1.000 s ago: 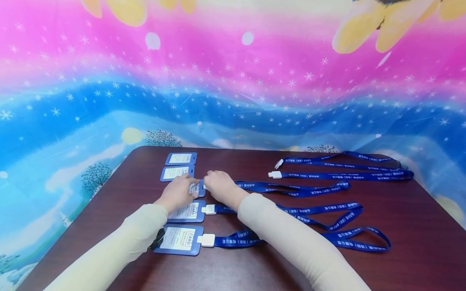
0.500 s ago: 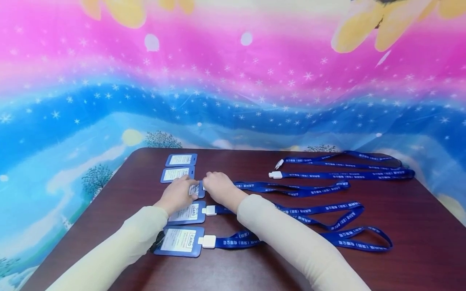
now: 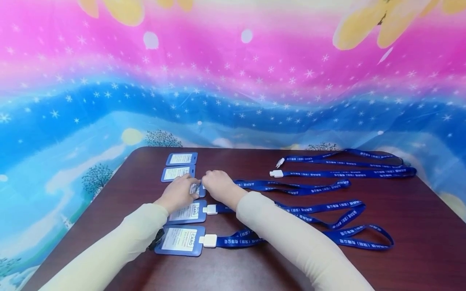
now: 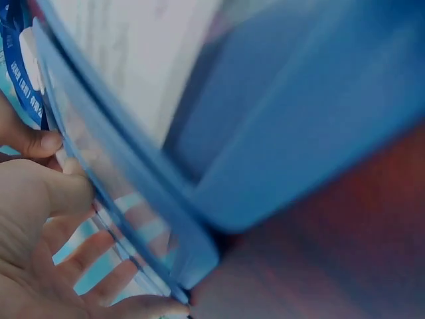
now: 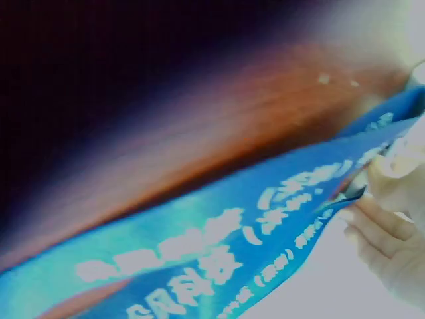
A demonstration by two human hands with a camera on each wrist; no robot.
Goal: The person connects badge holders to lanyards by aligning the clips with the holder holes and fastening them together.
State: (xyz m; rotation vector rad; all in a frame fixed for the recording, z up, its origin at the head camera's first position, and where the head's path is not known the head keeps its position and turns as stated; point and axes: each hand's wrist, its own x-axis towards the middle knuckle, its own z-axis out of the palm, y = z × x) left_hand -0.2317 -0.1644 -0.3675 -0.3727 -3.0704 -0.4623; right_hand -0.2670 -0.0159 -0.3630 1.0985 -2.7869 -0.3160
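In the head view my left hand (image 3: 178, 193) grips a blue badge holder (image 3: 198, 190) at the middle of a column of holders. The left wrist view shows this badge holder (image 4: 126, 186) tilted on edge, with fingers behind its clear window. My right hand (image 3: 220, 186) meets it from the right, fingertips at the holder's slotted end. It pinches the end of a blue lanyard (image 3: 291, 187) with white lettering; its clip is mostly hidden by the fingers. In the right wrist view the lanyard strap (image 5: 199, 256) runs away from the right hand (image 5: 392, 226).
Nearer me lie two badge holders (image 3: 180, 241) joined by white clips (image 3: 210, 241) to lanyards (image 3: 364, 238). Farther back are two loose holders (image 3: 178, 173) at left and two loose lanyards (image 3: 346, 174) at right. A patterned cloth (image 3: 233, 101) hangs behind the table (image 3: 233, 266).
My right hand has edged slightly left, closer to the left hand. The left hand keeps its grip, and the view shifts a little.
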